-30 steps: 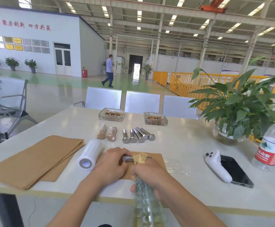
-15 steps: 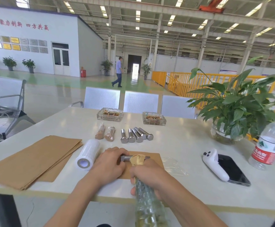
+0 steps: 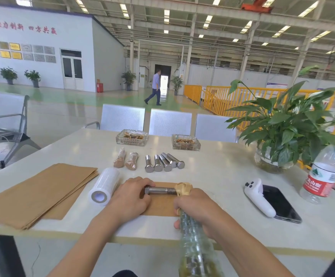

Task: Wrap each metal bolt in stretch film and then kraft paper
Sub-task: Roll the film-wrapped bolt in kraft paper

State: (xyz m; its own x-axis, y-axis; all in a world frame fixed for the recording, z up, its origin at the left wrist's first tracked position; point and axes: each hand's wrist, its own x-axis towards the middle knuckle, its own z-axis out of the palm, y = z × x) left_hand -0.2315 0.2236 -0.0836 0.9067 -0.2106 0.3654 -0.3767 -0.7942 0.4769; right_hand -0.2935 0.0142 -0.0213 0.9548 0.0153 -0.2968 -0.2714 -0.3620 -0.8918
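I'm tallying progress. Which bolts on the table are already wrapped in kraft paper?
The two wrapped bolts left of the bare bolts, beyond the film roll. The others show bare metal.

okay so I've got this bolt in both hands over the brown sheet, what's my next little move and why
Probably roll the bolt away from you so the film winds along its shank. The left hand holds its head end, the right hand grips the stretched film, and most of the shank looks bare.
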